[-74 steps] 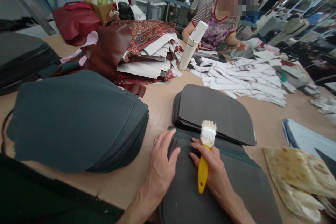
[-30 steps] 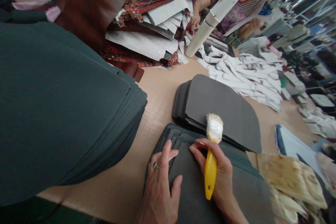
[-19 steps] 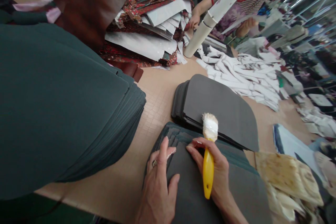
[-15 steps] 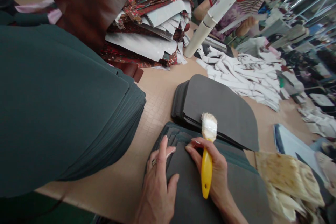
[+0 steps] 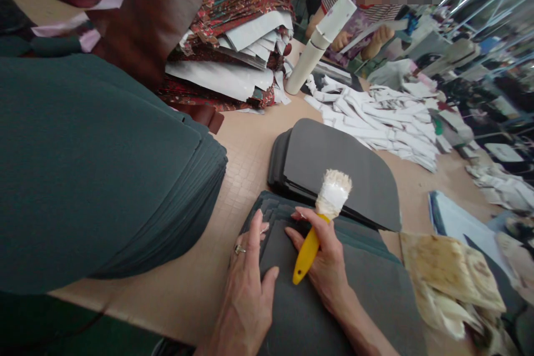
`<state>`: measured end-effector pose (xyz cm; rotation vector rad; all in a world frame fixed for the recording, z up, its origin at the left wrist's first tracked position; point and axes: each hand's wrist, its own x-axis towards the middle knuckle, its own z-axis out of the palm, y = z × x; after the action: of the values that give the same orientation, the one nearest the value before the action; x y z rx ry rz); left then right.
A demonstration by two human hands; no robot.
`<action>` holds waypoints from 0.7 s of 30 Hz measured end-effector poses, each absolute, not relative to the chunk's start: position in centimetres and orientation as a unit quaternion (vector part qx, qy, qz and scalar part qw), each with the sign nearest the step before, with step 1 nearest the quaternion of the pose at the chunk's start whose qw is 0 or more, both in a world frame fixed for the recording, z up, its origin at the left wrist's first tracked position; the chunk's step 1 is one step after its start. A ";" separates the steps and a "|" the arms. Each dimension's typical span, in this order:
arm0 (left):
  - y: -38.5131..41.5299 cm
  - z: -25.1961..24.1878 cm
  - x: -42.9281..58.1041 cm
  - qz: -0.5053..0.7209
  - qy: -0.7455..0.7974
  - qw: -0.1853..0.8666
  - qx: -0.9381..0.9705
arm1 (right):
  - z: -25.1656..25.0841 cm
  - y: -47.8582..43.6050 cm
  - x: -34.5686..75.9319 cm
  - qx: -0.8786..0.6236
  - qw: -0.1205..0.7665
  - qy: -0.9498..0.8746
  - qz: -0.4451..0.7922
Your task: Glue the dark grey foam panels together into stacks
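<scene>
Brush (image 5: 312,242): at 5 o'clock from the middle of the view, white-coated bristles toward 1 o'clock, yellow handle end toward 7; the surface beneath the coating is hidden.
Right hand (image 5: 329,267): its grip clasps the brush over the sheets; the fingers under the handle are out of sight. Thumb and index fingertip stand near a sheet edge, and I cannot tell whether they touch it.
Left hand (image 5: 248,289): at 6 o'clock, resting on the sheets, grip spread, thumb apart from the ringed finger; other fingertips are partly hidden.
Dark grey sheets (image 5: 300,314): under both hands at 5 o'clock, partly covered by them and cut off by the bottom edge.
Second grey stack (image 5: 346,150): at 3 o'clock, partly behind the bristles.
Green stack (image 5: 104,167): at 9 o'clock on the desk (image 5: 242,147), cut off at the left.
White strips (image 5: 375,114): at 2 o'clock, too tangled to count.
Co-worker (image 5: 380,36): at 1 o'clock, head pixelated, one arm partly behind the pale tube (image 5: 308,61).
</scene>
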<state>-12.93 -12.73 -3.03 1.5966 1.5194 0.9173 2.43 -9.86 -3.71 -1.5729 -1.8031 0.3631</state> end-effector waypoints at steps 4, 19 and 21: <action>-12.8 -2.9 -13.0 0.353 0.581 0.383 0.626 | -3.6 -10.0 2.3 -0.553 0.337 -0.753 0.121; -13.2 -1.1 -12.9 0.393 0.535 0.258 0.702 | -1.9 -10.8 2.8 -0.528 0.297 -0.764 0.224; -13.8 -1.5 -11.9 0.395 0.487 0.239 0.741 | -2.0 -10.9 2.8 -0.519 0.313 -0.760 0.236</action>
<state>-11.94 -13.76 -1.51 2.0298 1.3329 1.0830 2.82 -10.92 -1.97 -1.3683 -2.0033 0.6225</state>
